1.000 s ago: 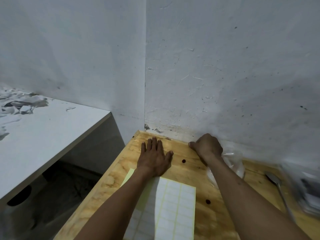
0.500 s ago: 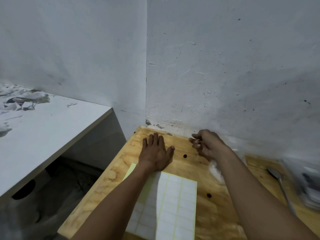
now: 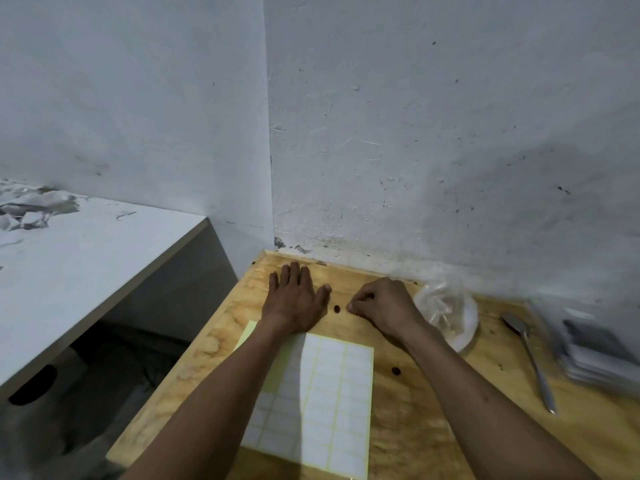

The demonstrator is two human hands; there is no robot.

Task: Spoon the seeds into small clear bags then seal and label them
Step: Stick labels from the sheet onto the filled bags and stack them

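Two seeds [image 3: 337,308] lie between a flat left hand [image 3: 294,303] and curled, seemingly empty right hand [image 3: 384,306] near the tabletop's [image 3: 415,427] back edge, beside labels [image 3: 325,393], bag [image 3: 450,313], spoon [image 3: 530,358].

Right hand [image 3: 384,306] curling fingers under, hiding whether anything is pinched. Left forearm covering near-left part of label sheet [image 3: 329,403]; sheet's near corner running off bottom edge. Clear bag [image 3: 450,313] blurring, contents unreadable. Stack at right [image 3: 602,355] smearing, cut by right edge, unidentifiable. Both arms leaving frame at bottom.
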